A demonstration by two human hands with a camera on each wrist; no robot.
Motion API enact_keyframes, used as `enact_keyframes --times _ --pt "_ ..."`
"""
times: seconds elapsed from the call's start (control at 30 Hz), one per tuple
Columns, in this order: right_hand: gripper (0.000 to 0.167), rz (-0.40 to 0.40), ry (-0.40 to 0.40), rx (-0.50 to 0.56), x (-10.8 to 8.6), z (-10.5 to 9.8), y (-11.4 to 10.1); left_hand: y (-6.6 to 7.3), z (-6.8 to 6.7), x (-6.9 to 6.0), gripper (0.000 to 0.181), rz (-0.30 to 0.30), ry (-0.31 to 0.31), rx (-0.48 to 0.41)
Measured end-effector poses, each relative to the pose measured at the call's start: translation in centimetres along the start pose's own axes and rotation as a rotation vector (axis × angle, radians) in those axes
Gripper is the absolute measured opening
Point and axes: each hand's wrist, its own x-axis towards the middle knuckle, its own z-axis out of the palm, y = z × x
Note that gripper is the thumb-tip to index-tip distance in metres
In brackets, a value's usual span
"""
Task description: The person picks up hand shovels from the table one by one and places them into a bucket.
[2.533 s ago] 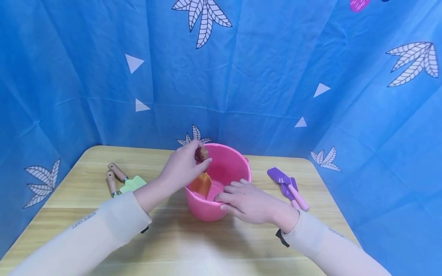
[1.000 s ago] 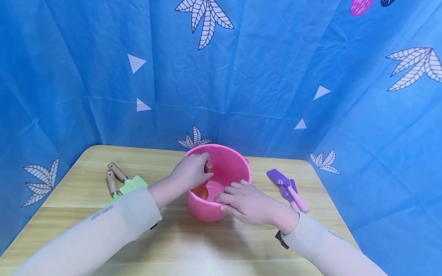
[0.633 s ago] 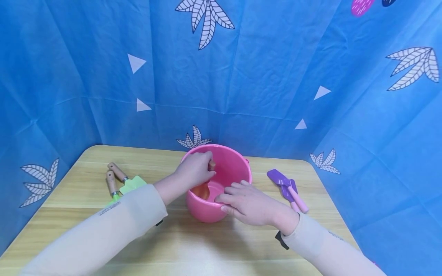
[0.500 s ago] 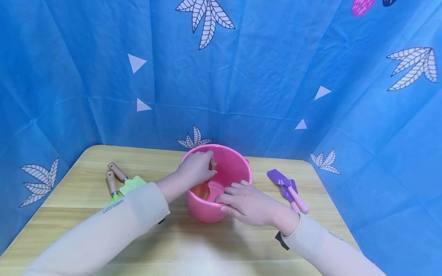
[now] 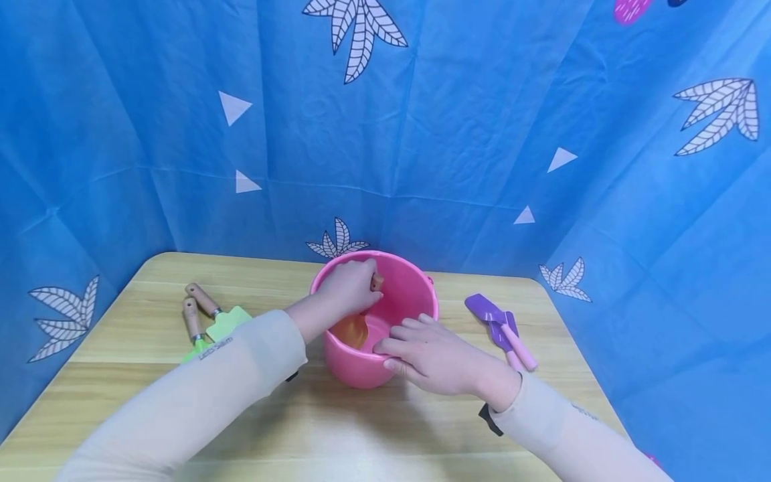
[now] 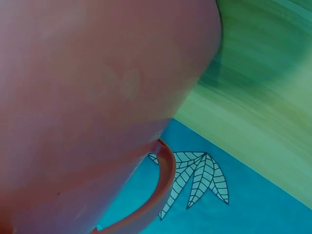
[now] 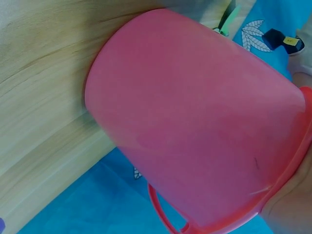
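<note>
In the head view a pink bucket (image 5: 361,372) stands on the table. My left hand (image 5: 349,288) reaches inside it, fingers curled round the brown handle (image 5: 377,282) of a tool whose orange blade (image 5: 352,331) lies low against the bucket's left inner wall. My right hand (image 5: 436,355) grips the near-right part of the rim, thumb outside and fingers over the edge. The bucket's outer wall fills much of the left wrist view (image 6: 97,87) and of the right wrist view (image 7: 195,112), where part of a hand (image 7: 292,200) shows at the rim.
Two green tools with wooden handles (image 5: 193,318) lie on the table (image 5: 120,388) at the left, partly behind the left sleeve. On the right, purple tools with pink handles (image 5: 519,347) lie crossed. A blue patterned cloth (image 5: 482,134) hangs behind the table.
My left hand has gone lower into the bucket and moved right, carrying the orange tool's handle with it. My right hand has kept its grip on the rim.
</note>
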Motion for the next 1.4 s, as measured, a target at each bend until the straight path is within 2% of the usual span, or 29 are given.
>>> enact_keyframes --times 0.23,0.47,0.7,0.9,1.13,1.3,1.4 --pt "0.030 -0.002 0.003 -0.002 0.0 -0.1 0.1 0.1 -0.2 0.9 0.030 -0.030 -0.039 -0.008" --pt "0.030 -0.009 0.006 -0.005 0.0 -0.1 0.1 -0.2 0.5 1.5 0.039 -0.025 -0.025 0.066" --pt "0.030 -0.001 0.009 -0.006 0.0 0.0 0.1 -0.4 1.0 1.8 0.037 -0.025 -0.038 0.080" --pt "0.029 -0.007 0.011 -0.009 0.0 0.1 0.1 -0.5 1.1 1.6 0.032 -0.054 -0.038 0.051" --pt "0.028 -0.010 0.010 -0.013 0.2 0.1 0.0 -0.8 1.3 1.7 0.012 -0.085 -0.065 -0.019" --pt "0.030 -0.012 0.003 -0.016 0.2 0.1 0.1 -0.8 1.3 1.9 0.012 -0.091 -0.073 -0.011" --pt "0.033 -0.006 -0.001 -0.009 0.2 0.1 0.2 -0.7 1.2 2.0 0.014 -0.114 -0.077 -0.028"
